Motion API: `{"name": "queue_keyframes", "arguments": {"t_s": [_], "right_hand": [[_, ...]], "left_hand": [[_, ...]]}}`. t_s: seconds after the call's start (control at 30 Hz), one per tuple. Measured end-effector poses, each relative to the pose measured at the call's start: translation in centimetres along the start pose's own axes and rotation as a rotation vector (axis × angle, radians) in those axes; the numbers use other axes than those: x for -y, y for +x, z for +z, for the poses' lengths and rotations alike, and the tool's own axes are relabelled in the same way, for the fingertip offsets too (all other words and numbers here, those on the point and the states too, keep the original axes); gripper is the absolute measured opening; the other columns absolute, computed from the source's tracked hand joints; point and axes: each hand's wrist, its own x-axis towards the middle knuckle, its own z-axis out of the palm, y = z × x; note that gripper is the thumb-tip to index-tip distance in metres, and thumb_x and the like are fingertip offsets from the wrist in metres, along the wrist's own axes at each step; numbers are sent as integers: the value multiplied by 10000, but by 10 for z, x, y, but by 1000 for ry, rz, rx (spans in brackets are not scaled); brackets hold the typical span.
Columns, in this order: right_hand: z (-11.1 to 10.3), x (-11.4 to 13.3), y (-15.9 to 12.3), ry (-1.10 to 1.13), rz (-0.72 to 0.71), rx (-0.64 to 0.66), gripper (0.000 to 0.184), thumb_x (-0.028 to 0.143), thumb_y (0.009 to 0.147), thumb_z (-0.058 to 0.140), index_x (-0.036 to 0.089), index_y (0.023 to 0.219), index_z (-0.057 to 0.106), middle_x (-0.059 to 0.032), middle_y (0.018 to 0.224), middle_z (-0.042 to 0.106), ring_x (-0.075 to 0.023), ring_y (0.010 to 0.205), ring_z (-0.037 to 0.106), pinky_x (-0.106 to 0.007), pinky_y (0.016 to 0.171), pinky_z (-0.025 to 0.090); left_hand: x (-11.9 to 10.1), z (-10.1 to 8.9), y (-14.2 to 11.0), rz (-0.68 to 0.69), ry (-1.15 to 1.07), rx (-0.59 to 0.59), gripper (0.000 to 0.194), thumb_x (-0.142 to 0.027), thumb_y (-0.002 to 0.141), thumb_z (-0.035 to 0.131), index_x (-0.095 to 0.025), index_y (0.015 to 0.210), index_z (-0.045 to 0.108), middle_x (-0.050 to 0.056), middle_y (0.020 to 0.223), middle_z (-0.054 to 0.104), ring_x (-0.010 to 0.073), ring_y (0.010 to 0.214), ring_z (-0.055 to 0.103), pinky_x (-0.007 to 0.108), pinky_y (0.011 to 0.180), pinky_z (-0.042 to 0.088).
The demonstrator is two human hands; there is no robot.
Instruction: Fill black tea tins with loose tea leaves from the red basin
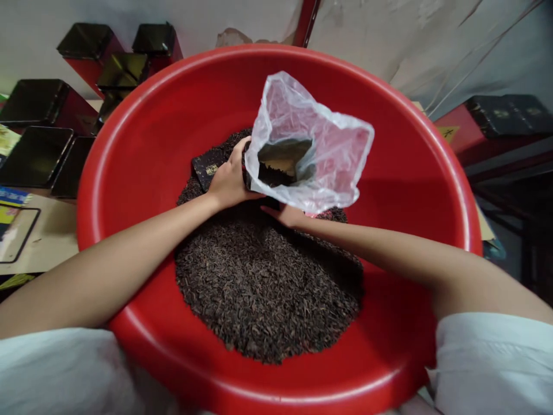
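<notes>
A tea tin (247, 173) lined with a clear plastic bag (294, 109) is tilted over a heap of dark loose tea leaves (268, 294). The bag's mouth spreads wide above the tin, and some tea shows inside. My left hand (230, 177) is wrapped round the tin's left side. Lower down, my right hand (286, 215) grips the tin from the near right side, its fingers partly hidden by the bag and shadow. A dark lid with gold characters (206, 168) lies on the tea just left of my left hand.
The heap lies in a large red basin (129, 106). Several open tins (37, 155) stand on a board (52, 230) to the left. Closed red tins with black lids (501, 118) are at the right. A pale wall (367, 34) rises behind.
</notes>
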Motion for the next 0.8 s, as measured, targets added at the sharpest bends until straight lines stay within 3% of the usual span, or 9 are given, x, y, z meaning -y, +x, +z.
{"name": "queue_keyframes", "arguments": {"t_s": [0.1, 0.17, 0.3, 0.47, 0.6, 0.7, 0.8], "right_hand": [[20, 17, 12, -90, 148, -89, 905, 659, 765, 544, 39, 1393, 344, -227, 1467, 337, -368, 1408, 227, -485, 1178, 159], [35, 33, 12, -100, 258, -81, 1009, 693, 732, 556, 1, 1412, 279, -250, 1491, 275, -373, 1420, 190, -478, 1183, 151], [45, 56, 4, 53, 250, -47, 942, 693, 708, 583, 102, 1396, 330, -188, 1478, 341, -321, 1404, 268, -475, 1167, 215], [25, 60, -11, 325, 117, 199, 826, 621, 688, 656, 153, 1337, 449, -121, 1370, 513, -260, 1277, 478, -425, 1104, 364], [4, 66, -26, 354, 125, 387, 849, 521, 639, 739, 87, 1320, 476, -127, 1312, 569, -251, 1192, 555, -380, 1077, 410], [-11, 73, -37, 214, 119, 534, 991, 509, 586, 777, 51, 1380, 399, -176, 1395, 477, -297, 1251, 499, -417, 1095, 385], [-20, 79, -48, 102, 61, 619, 1212, 615, 469, 793, 65, 1435, 311, -207, 1463, 366, -348, 1319, 404, -458, 1120, 336]], "left_hand": [[5, -1, 2, -45, 26, -4, 764, -526, 574, 774, -202, 1205, 491, 118, 1273, 559, 334, 1256, 476, 452, 1055, 402], [9, -1, 4, -19, 28, 26, 759, -529, 573, 773, -213, 1206, 499, 104, 1278, 560, 321, 1268, 465, 447, 1063, 394], [11, -2, 9, 73, 17, 71, 724, -506, 597, 746, -224, 1215, 495, 86, 1293, 548, 312, 1329, 397, 425, 1078, 376], [10, -2, 10, 82, 10, 76, 806, -461, 576, 735, -199, 1276, 432, 113, 1420, 420, 342, 1308, 420, 404, 1048, 403], [11, -2, 11, 87, 6, 69, 797, -484, 568, 725, -185, 1255, 452, 129, 1363, 478, 344, 1304, 420, 421, 1058, 392], [12, -3, 11, 96, -3, 77, 688, -500, 587, 694, -201, 1180, 517, 106, 1277, 560, 327, 1284, 443, 437, 1093, 349], [11, -6, 11, 58, 0, 93, 641, -503, 602, 664, -191, 1149, 542, 110, 1216, 596, 328, 1216, 506, 458, 1104, 330]]}}
